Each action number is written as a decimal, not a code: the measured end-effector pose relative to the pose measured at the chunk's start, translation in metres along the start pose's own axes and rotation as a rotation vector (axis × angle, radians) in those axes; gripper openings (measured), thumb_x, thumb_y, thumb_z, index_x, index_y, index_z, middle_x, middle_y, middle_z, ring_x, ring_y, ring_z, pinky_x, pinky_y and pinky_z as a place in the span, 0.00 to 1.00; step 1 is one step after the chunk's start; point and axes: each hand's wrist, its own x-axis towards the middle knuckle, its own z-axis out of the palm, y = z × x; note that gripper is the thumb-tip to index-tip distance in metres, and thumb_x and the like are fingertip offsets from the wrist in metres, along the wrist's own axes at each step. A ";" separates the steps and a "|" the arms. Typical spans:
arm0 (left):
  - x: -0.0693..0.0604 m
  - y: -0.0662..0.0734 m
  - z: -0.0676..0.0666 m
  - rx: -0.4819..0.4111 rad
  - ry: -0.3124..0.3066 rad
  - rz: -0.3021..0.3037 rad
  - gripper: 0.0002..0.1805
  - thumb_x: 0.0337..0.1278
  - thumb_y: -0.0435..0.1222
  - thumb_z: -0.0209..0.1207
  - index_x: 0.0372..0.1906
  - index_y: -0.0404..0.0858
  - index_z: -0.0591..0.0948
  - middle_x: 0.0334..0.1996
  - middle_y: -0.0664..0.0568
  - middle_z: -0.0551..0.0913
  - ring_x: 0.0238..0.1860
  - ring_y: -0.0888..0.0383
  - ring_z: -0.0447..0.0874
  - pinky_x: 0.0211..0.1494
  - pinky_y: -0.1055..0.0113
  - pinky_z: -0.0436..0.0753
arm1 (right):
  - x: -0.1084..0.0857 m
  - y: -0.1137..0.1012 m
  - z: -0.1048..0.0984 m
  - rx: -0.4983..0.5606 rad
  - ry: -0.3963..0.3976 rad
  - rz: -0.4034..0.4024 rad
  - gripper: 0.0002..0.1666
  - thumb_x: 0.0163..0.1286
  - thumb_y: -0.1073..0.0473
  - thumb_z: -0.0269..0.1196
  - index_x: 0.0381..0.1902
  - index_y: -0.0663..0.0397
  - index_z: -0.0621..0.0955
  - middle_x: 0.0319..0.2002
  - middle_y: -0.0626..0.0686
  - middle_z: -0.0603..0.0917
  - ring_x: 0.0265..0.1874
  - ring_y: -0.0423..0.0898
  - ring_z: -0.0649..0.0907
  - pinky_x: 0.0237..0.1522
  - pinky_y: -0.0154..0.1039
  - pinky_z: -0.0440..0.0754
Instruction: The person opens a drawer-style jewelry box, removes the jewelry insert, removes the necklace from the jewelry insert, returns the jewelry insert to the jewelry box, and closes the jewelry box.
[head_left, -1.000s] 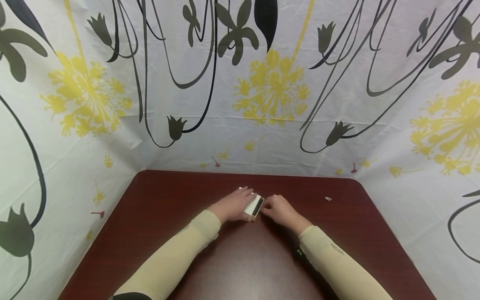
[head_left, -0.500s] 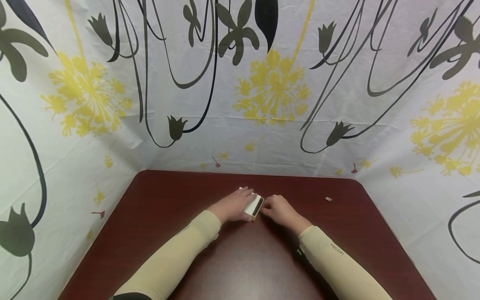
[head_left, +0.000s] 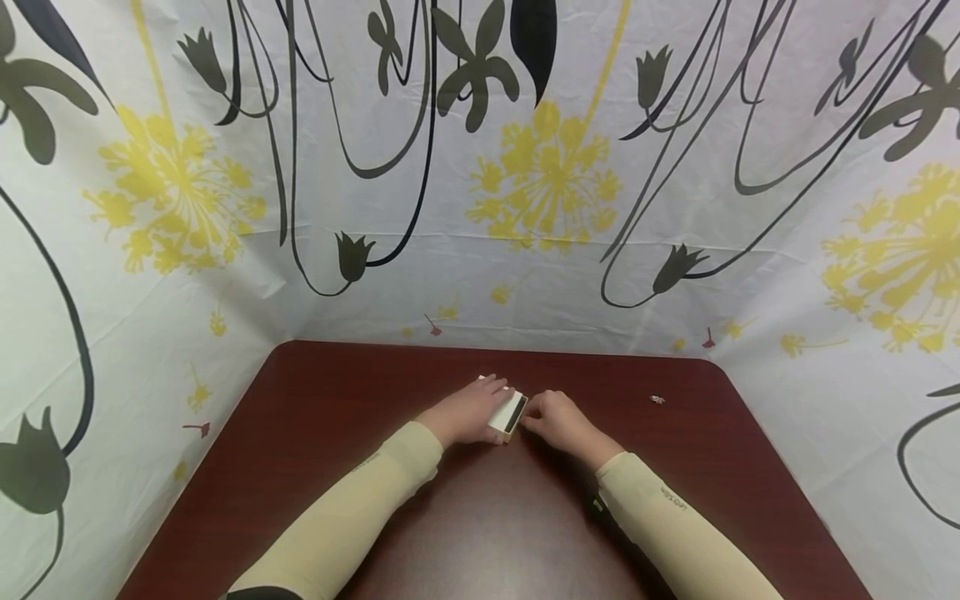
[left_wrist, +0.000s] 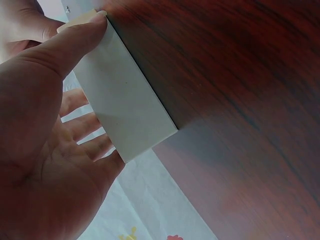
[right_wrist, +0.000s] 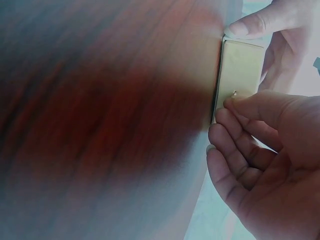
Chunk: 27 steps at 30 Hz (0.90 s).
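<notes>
On the table, a small white box [head_left: 504, 417] lies at an angle, with a black strip near its pale yellow end [right_wrist: 241, 67]. My left hand [head_left: 468, 411] grips the box between the thumb on its near side and the fingers across its far side, as the left wrist view confirms. At the yellow end, my right hand [head_left: 561, 423] pinches with thumb and forefinger. A tiny shiny piece [right_wrist: 235, 93] shows just above that thumb, against the end face; its kind is too small to tell. The other right fingers curl loosely below.
The dark red wooden table [head_left: 360, 375] has rounded far corners. A small silvery object [head_left: 657, 399] lies to the right of my right hand. White cloth with flower prints [head_left: 420, 208] hangs behind and along both sides.
</notes>
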 end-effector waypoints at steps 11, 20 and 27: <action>0.002 -0.001 0.001 0.003 -0.007 -0.006 0.52 0.65 0.53 0.76 0.86 0.39 0.67 0.85 0.43 0.66 0.87 0.42 0.59 0.88 0.54 0.60 | 0.000 -0.002 -0.001 0.003 -0.003 0.017 0.04 0.72 0.63 0.75 0.35 0.53 0.94 0.32 0.44 0.92 0.36 0.43 0.90 0.43 0.46 0.90; 0.002 -0.001 0.003 0.007 -0.015 -0.014 0.51 0.66 0.54 0.75 0.87 0.40 0.66 0.85 0.44 0.65 0.87 0.43 0.58 0.88 0.54 0.58 | 0.000 -0.003 0.000 -0.002 -0.004 0.012 0.04 0.73 0.63 0.75 0.35 0.53 0.94 0.32 0.44 0.92 0.35 0.43 0.90 0.42 0.46 0.90; 0.002 -0.001 0.002 0.008 -0.014 -0.011 0.51 0.67 0.54 0.75 0.87 0.40 0.66 0.85 0.43 0.65 0.87 0.42 0.58 0.88 0.54 0.59 | 0.001 -0.002 0.000 0.000 -0.008 0.010 0.04 0.72 0.63 0.75 0.35 0.53 0.94 0.32 0.45 0.92 0.36 0.42 0.90 0.42 0.46 0.90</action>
